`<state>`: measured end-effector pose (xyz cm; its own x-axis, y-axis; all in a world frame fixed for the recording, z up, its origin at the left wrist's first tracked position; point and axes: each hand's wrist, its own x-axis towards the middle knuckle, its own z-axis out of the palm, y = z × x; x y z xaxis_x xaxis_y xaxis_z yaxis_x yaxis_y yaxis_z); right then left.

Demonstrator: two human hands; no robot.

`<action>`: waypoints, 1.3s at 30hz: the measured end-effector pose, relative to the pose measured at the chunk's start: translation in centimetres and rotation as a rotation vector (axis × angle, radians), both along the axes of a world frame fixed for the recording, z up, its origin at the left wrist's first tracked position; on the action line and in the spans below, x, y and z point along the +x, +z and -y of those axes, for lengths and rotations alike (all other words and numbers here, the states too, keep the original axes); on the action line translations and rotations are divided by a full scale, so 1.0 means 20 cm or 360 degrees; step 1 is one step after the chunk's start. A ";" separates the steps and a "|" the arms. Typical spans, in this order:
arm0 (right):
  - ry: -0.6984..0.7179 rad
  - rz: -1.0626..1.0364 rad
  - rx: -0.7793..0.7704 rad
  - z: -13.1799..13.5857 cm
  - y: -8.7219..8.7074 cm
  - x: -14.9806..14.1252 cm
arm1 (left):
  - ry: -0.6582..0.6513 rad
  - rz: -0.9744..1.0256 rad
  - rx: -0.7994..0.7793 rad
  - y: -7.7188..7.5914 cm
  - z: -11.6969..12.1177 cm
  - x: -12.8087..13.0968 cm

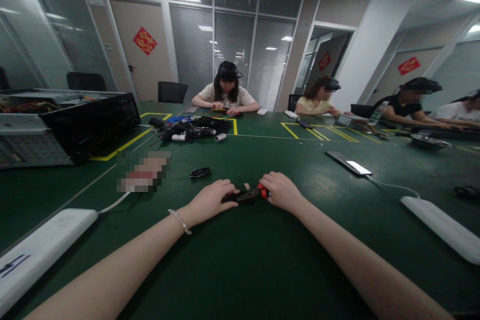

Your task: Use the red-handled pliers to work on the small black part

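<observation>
Both of my hands rest on the green table (240,260), close together in the middle of the view. My left hand (210,201) has its fingers curled over a small black part. My right hand (280,191) is closed around the red-and-black handles of a pair of pliers (249,194), whose dark jaws point left toward the left hand. A tiny pale piece lies just above the pliers. A small black part (200,173) lies loose on the table a little beyond my left hand.
An open black computer case (75,122) stands at the far left. Tools and cables (191,130) are piled at mid-table. A phone (348,162) is cabled to a white power bank (442,227); another white power bank (41,250) lies left. Several people sit opposite.
</observation>
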<state>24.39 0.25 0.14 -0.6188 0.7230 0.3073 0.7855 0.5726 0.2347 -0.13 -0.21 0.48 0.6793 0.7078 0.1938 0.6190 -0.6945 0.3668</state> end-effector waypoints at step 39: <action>-0.0002 0.0006 -0.0009 0.01 0.00 -0.01 | 0.0008 -0.0015 0.0009 0.00 0.00 0.00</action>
